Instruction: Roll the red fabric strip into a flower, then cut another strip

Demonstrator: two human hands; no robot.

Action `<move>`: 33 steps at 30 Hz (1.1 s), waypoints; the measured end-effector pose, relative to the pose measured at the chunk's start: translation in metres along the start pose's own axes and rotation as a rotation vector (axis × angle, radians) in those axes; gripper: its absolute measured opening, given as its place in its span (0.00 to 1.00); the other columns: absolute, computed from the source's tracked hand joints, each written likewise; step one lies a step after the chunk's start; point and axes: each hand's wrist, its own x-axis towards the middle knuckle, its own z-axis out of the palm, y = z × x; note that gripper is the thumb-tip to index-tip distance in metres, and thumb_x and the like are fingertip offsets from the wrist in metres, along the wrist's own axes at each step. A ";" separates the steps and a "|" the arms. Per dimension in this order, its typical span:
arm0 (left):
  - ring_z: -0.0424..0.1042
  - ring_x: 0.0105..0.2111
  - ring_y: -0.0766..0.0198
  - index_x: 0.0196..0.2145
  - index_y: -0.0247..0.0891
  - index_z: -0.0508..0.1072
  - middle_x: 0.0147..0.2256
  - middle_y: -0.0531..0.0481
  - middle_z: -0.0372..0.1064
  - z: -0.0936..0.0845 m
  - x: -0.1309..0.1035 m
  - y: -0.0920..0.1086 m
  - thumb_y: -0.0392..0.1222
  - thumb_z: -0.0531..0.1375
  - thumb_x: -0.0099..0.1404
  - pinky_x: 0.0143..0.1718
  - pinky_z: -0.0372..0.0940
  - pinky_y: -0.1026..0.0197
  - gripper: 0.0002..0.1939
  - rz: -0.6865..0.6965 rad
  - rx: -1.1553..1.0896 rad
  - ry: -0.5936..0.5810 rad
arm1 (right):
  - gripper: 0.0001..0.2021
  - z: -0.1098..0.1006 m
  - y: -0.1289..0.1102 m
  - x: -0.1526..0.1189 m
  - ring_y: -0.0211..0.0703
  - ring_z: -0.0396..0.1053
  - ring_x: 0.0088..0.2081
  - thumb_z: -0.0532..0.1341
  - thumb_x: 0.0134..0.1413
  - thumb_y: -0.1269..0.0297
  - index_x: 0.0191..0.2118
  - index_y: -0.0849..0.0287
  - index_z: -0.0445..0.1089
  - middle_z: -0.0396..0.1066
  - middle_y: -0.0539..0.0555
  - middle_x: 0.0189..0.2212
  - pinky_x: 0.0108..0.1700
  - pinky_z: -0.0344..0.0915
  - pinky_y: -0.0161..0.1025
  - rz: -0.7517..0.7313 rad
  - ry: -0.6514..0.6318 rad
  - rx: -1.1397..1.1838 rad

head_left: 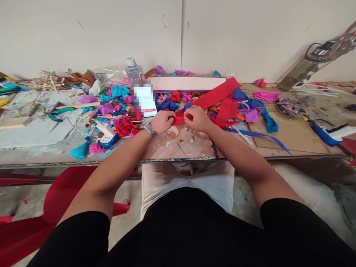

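Note:
Between my two hands a red fabric strip (178, 120) is stretched a little above the table. My left hand (161, 121), with a watch on its wrist, pinches the strip's left part. The fingers of my right hand (198, 118) are closed on its other end, where the cloth looks bunched or twisted. Wide red ribbon lengths (219, 92) lie just behind and to the right of my right hand. Rolled cloth flowers in blue, red and pink (187, 97) are heaped behind my hands. A lit phone (145, 100) leans upright beyond my left hand.
A water bottle (135, 70) stands behind the phone. Left of my hands are a white charger (105, 129) on a blue power socket (109, 141), green-handled pliers (59, 112) and wood sticks (51, 79). To the right lie a blue ribbon (264, 136), cardboard (286, 137) and a tilted dark bottle (296, 72).

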 end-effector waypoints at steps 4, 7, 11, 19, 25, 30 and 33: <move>0.69 0.25 0.61 0.30 0.38 0.76 0.25 0.50 0.73 -0.003 -0.002 0.007 0.40 0.56 0.60 0.31 0.60 0.58 0.09 0.036 -0.081 -0.081 | 0.05 0.001 0.000 0.000 0.50 0.66 0.37 0.59 0.58 0.65 0.32 0.57 0.71 0.73 0.55 0.30 0.45 0.57 0.46 -0.021 -0.033 0.017; 0.72 0.23 0.64 0.31 0.37 0.74 0.26 0.52 0.77 -0.005 -0.005 0.012 0.40 0.56 0.61 0.29 0.64 0.61 0.07 -0.033 -0.251 -0.197 | 0.06 0.001 0.000 -0.001 0.50 0.66 0.38 0.60 0.60 0.64 0.34 0.57 0.73 0.75 0.55 0.31 0.45 0.57 0.45 -0.031 -0.057 0.026; 0.75 0.23 0.64 0.33 0.36 0.75 0.28 0.50 0.80 -0.002 -0.006 0.011 0.41 0.58 0.61 0.28 0.66 0.63 0.08 -0.100 -0.370 -0.250 | 0.09 0.002 0.000 -0.001 0.51 0.69 0.40 0.61 0.62 0.60 0.37 0.58 0.76 0.79 0.57 0.34 0.45 0.56 0.46 -0.070 -0.069 0.025; 0.78 0.29 0.61 0.33 0.34 0.81 0.30 0.48 0.82 -0.001 -0.003 0.008 0.48 0.60 0.66 0.31 0.69 0.63 0.15 -0.047 -0.387 -0.249 | 0.11 0.004 0.003 -0.001 0.52 0.71 0.41 0.62 0.65 0.59 0.36 0.56 0.80 0.82 0.56 0.35 0.46 0.57 0.48 -0.112 -0.093 0.027; 0.81 0.30 0.59 0.33 0.35 0.79 0.31 0.47 0.82 0.004 -0.002 0.005 0.45 0.61 0.65 0.33 0.75 0.62 0.11 -0.146 -0.611 -0.345 | 0.10 0.004 0.004 0.000 0.53 0.73 0.43 0.63 0.64 0.59 0.40 0.56 0.82 0.83 0.56 0.37 0.48 0.60 0.49 -0.125 -0.070 0.028; 0.82 0.29 0.57 0.33 0.35 0.77 0.29 0.47 0.81 0.008 0.000 0.002 0.42 0.62 0.62 0.34 0.78 0.57 0.07 -0.266 -0.817 -0.399 | 0.10 0.004 0.003 0.000 0.54 0.74 0.43 0.63 0.65 0.60 0.40 0.55 0.83 0.83 0.56 0.37 0.48 0.61 0.50 -0.160 -0.041 0.029; 0.82 0.28 0.56 0.33 0.35 0.77 0.29 0.47 0.81 0.008 0.000 0.001 0.41 0.64 0.61 0.33 0.77 0.57 0.06 -0.313 -0.896 -0.396 | 0.11 0.003 0.003 0.000 0.54 0.74 0.44 0.63 0.66 0.59 0.40 0.54 0.83 0.83 0.56 0.38 0.48 0.61 0.50 -0.177 -0.028 0.028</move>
